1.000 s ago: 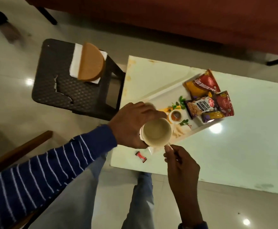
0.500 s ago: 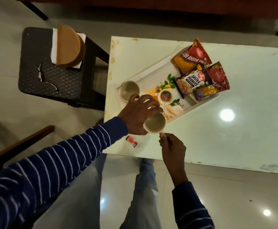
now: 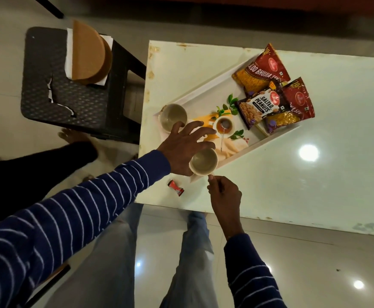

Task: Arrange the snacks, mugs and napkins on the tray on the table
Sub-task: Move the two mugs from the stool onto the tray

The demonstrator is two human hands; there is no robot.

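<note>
A white tray point(image 3: 206, 91) with a printed tea picture lies diagonally on the white table point(image 3: 315, 185). Snack packets fill its far right end: a salted peanuts packet point(image 3: 257, 106) and red-yellow sev packets point(image 3: 262, 68). One cream mug point(image 3: 173, 116) stands in the tray's left corner. A second cream mug point(image 3: 204, 162) stands at the near corner. My left hand point(image 3: 183, 147) rests against its left side, fingers spread over the tray. My right hand point(image 3: 225, 195) pinches the tray's near rim just below that mug. White napkins point(image 3: 69, 61) lie under a brown wooden disc point(image 3: 88, 52) on a black stool.
The black stool point(image 3: 70, 101) stands left of the table, its seat cracked. A small red wrapper point(image 3: 175, 188) lies on the table near my edge. Another person's foot point(image 3: 70, 134) and dark-clad leg are at the left. A dark sofa runs along the top.
The mug came down from my left hand's grip onto the tray's near corner, and the fingers spread apart. My right hand stayed at the tray's rim.
</note>
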